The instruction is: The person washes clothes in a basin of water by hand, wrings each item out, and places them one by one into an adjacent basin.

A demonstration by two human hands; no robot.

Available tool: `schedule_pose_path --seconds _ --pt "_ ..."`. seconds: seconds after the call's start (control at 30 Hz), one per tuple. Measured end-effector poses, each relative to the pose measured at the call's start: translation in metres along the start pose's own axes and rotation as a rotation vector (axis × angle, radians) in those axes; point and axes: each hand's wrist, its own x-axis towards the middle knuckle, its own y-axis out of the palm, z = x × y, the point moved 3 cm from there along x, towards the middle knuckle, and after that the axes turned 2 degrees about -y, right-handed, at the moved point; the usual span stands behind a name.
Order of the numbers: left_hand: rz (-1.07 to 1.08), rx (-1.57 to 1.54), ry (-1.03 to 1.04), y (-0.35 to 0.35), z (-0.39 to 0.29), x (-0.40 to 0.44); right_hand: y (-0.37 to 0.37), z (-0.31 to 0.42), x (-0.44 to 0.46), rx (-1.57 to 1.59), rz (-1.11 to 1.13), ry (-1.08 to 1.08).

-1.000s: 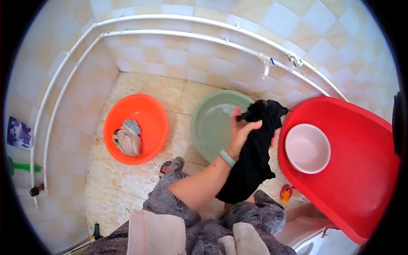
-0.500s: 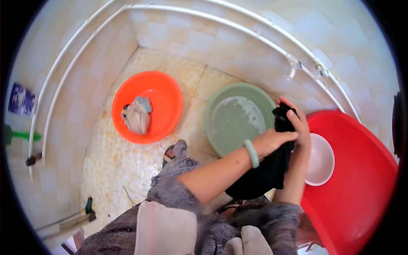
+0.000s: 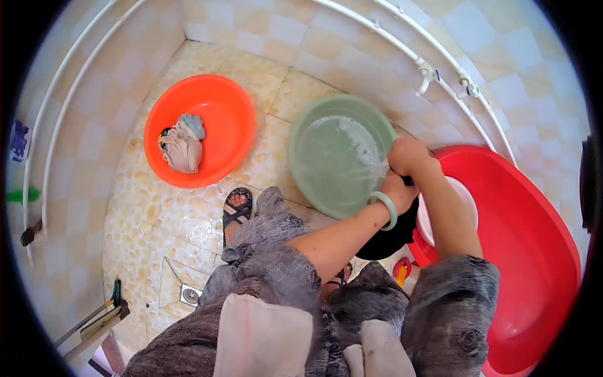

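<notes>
A black cloth [image 3: 391, 234] hangs below my two hands, beside the right rim of the green basin [image 3: 299, 179]. My left hand [image 3: 399, 192], with a pale green bangle above it, is closed on the cloth. Right against it, my right hand [image 3: 409, 157] is a fist around the cloth's upper part, most of which the fingers hide. Water sprays from the fists toward the basin, which holds water with foam on it.
An orange basin [image 3: 233, 135] with crumpled beige and grey cloths [image 3: 183, 146] stands at the left. At the right is a large red tub [image 3: 534, 264] holding a pinkish bowl [image 3: 466, 204]. White pipes with taps [image 3: 427, 76] run along the wall. A floor drain [image 3: 190, 295] lies lower left.
Both hands have closed tightly around the black cloth and pressed together, and water now sprays out. The view has shifted, so the basins appear higher in it.
</notes>
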Motion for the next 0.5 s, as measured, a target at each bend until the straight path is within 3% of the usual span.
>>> schedule_pose_path --seconds 0.2,0.3,0.4,0.5 --pt "-0.058 0.000 0.091 0.000 0.003 -0.007 0.037 -0.026 0.013 0.146 0.010 -0.021" --pt "0.111 -0.107 0.115 -0.008 -0.002 -0.005 -0.003 -0.013 -0.015 0.363 0.057 0.030" --pt "0.273 -0.140 0.067 -0.012 -0.014 -0.006 -0.015 -0.020 -0.032 0.670 -0.064 0.106" --pt "0.494 -0.443 -0.052 -0.019 -0.032 -0.016 -0.021 -0.030 -0.048 0.892 -0.061 0.010"
